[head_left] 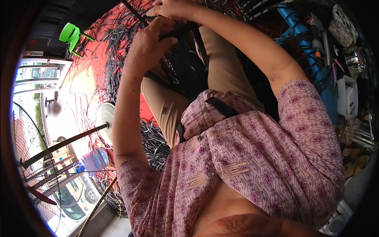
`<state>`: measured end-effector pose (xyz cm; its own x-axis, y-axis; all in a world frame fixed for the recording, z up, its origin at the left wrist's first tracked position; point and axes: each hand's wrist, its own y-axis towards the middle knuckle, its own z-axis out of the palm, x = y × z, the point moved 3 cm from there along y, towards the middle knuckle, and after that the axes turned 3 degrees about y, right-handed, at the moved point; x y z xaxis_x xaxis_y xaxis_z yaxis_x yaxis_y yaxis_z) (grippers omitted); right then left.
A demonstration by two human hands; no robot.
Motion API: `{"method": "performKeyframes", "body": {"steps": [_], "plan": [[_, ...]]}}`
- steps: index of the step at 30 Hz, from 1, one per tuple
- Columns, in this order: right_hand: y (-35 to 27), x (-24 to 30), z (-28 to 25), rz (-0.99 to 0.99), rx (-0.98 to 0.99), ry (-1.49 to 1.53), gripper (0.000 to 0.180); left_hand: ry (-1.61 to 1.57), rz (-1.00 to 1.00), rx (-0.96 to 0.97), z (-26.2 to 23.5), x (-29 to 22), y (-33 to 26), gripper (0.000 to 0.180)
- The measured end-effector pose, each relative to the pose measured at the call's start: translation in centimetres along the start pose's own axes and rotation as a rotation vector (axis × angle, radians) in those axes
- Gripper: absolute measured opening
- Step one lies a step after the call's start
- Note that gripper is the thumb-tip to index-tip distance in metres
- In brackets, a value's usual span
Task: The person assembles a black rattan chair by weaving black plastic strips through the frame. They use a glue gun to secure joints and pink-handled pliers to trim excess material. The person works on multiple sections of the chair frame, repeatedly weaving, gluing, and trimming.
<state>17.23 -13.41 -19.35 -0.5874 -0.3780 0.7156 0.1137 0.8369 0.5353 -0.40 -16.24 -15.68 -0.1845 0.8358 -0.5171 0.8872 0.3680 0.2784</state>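
At the top of the view, over my knees, my left hand is closed, its fingers curled round a flat black strip that runs up and left. My right hand is just beyond it, fingers bent and pointing left close to the strip. What the right fingertips grip, if anything, is too small to make out. Another black strip hangs down from below the hands. Between my thighs lies a dark mass of black material; its shape is hard to tell.
Loose black and grey strips cover the red floor. At left are a small green chair, a fan and a large water bottle. A blue holder with tools and a white container stand at right.
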Motion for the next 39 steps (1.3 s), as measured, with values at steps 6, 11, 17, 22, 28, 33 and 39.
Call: {"method": "performKeyframes", "body": {"steps": [6,11,17,22,28,33,39], "plan": [[-9.1,4.7,-4.4,0.013,-0.492,0.175,0.052,-0.286,-0.036,0.1,0.2,1.2,1.0,0.044],[-16.3,8.4,-3.7,-0.037,-0.479,-0.116,0.028,-0.441,-0.066,0.262,0.8,2.8,2.0,0.046],[-17.6,9.6,-2.0,-0.206,-0.383,-0.401,0.03,-0.615,-0.23,0.438,0.0,2.5,2.3,0.056],[-16.7,11.0,-0.8,-0.419,-0.312,-0.573,0.037,-0.695,-0.245,0.44,0.0,2.4,2.3,0.053],[-16.3,11.4,-0.7,-0.563,-0.245,-0.508,0.028,-0.78,-0.264,0.383,-0.1,3.2,2.1,0.045],[-15.1,12.5,-1.2,-0.589,-0.231,-0.531,0.02,-0.87,-0.465,0.363,-0.5,1.7,2.2,0.046],[-8.0,10.9,-3.2,-0.526,-0.146,-0.498,0.019,-0.83,-0.3,0.112,-0.2,5.1,2.5,0.033]]}}
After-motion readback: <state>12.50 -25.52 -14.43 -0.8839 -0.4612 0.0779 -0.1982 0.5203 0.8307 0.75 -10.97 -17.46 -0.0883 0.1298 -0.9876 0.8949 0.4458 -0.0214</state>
